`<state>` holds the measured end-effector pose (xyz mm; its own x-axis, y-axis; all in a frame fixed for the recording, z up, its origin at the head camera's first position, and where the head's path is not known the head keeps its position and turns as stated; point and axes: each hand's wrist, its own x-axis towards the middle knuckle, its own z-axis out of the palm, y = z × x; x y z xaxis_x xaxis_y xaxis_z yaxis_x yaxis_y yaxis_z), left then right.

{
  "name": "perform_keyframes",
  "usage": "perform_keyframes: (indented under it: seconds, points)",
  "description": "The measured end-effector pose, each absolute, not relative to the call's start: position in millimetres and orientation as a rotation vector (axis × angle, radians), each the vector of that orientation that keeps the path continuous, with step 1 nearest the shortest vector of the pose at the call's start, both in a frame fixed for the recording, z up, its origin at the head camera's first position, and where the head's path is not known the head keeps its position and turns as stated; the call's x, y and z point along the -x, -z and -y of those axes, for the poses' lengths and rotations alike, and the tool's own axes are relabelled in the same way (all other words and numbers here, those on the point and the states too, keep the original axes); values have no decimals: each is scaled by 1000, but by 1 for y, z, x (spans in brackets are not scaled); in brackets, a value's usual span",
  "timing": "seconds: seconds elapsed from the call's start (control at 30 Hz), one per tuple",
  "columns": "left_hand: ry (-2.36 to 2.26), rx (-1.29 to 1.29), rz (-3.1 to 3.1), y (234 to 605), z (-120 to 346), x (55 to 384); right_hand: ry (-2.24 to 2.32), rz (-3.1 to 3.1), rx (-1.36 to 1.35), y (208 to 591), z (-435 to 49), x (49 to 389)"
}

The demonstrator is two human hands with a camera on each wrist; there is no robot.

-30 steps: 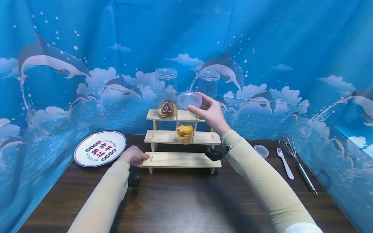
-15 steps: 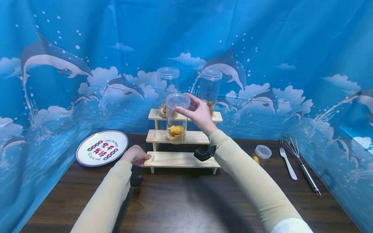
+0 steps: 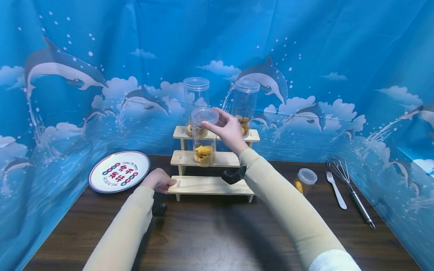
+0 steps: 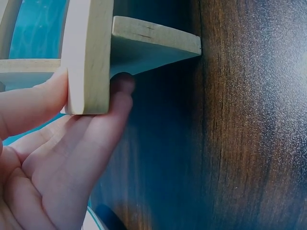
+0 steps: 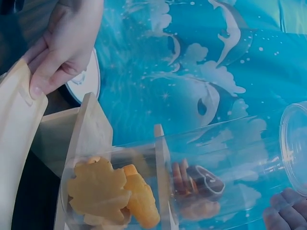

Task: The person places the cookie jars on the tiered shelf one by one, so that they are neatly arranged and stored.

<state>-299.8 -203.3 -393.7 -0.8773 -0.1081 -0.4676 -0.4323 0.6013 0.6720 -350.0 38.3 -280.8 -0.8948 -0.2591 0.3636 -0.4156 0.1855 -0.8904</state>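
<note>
The right hand [image 3: 228, 130] grips the jar [image 3: 204, 138] near its top, thumb on the near side of the lid. The jar is a clear, smooth, nearly upright cylinder, see-through above its contents, with a round translucent lid [image 3: 205, 114]. Yellow snacks [image 3: 204, 153] fill only its lower part; the right wrist view shows a flat, scalloped tan piece beside a plump orange one. Its base overlaps the middle step of the wooden stand [image 3: 208, 185], left of centre; whether it touches the step, I cannot tell. The left hand [image 3: 159, 181] pinches the left end of the stand's lowest step, thumb above, fingers below. On the stand's top step are a left rear jar [image 3: 196, 90] and a right rear jar [image 3: 245, 99], both lidded. Left of the stand lies a plate [image 3: 119, 171]; well right of it, a fork [image 3: 337, 191] and whisk [image 3: 354, 195].
</note>
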Motion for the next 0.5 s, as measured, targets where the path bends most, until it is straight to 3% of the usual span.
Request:
perform_keyframes:
  seconds: [0.5]
  points:
    - [-1176, 435, -2437, 391, 204, 301, -1785, 2355, -674, 278, -36, 353]
